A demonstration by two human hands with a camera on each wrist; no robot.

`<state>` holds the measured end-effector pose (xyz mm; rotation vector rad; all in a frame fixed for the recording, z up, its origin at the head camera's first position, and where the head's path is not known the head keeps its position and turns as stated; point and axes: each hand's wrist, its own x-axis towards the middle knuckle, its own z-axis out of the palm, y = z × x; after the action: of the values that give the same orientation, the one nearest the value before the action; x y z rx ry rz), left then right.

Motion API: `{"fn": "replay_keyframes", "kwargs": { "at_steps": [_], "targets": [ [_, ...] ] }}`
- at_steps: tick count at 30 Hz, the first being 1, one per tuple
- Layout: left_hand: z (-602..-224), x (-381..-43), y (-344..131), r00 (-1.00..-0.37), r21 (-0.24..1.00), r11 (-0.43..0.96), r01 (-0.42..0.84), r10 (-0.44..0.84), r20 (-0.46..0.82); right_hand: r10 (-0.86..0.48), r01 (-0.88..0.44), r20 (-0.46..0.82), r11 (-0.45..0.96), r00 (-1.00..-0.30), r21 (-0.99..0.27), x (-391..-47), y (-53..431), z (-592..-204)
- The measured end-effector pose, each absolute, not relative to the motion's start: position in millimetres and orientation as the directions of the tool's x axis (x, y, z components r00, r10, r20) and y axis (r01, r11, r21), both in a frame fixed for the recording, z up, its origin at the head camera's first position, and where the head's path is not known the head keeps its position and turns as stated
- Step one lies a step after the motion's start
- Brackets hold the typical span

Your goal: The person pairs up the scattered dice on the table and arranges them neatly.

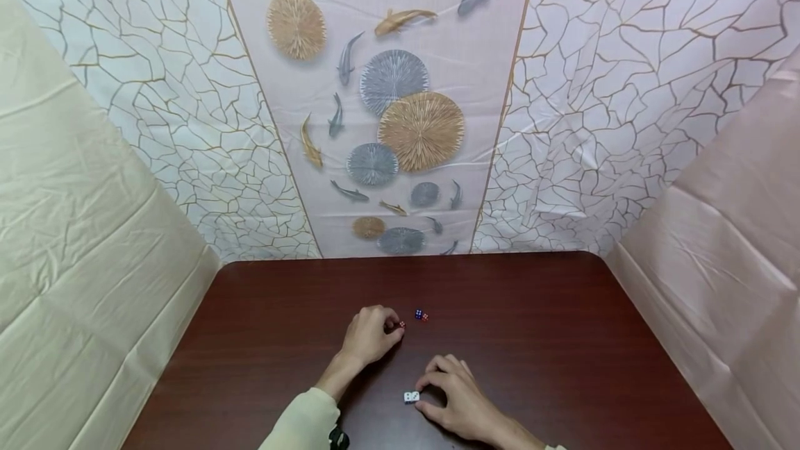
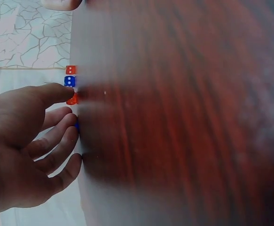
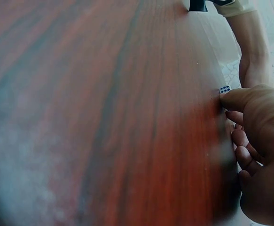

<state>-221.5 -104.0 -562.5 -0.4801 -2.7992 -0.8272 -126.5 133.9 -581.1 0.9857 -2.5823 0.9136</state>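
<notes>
Two white dice (image 1: 407, 398) sit side by side on the dark red-brown table. My right hand (image 1: 459, 398) pinches the right one between thumb and forefinger. In the right wrist view a white die (image 3: 225, 89) shows just beyond the thumb tip. Farther back, my left hand (image 1: 370, 334) has thumb and forefinger curled at a red die (image 1: 402, 324), pinching it low on the table. A sliver of a blue die (image 2: 77, 125) shows behind the left fingers, mostly hidden. Just right of that hand, a blue die (image 1: 419, 314) stands beside another red die (image 1: 426, 317).
The wooden table (image 1: 531, 325) ends at a patterned curtain (image 1: 400, 123) along its back edge. Plain cloth walls (image 1: 94, 262) rise at both sides. A dark band (image 1: 339, 438) is on the left wrist.
</notes>
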Motion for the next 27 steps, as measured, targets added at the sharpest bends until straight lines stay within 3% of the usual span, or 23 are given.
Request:
{"fn": "replay_keyframes", "kwargs": {
  "at_steps": [27],
  "targets": [
    [-563.3, -227.9, -100.3, -0.938, 0.470, 0.817, 0.333, 0.239, 0.250, -0.518, -0.670, 0.425, 0.578, -0.743, -0.467, -125.2, 133.1, -579.9]
  ]
}}
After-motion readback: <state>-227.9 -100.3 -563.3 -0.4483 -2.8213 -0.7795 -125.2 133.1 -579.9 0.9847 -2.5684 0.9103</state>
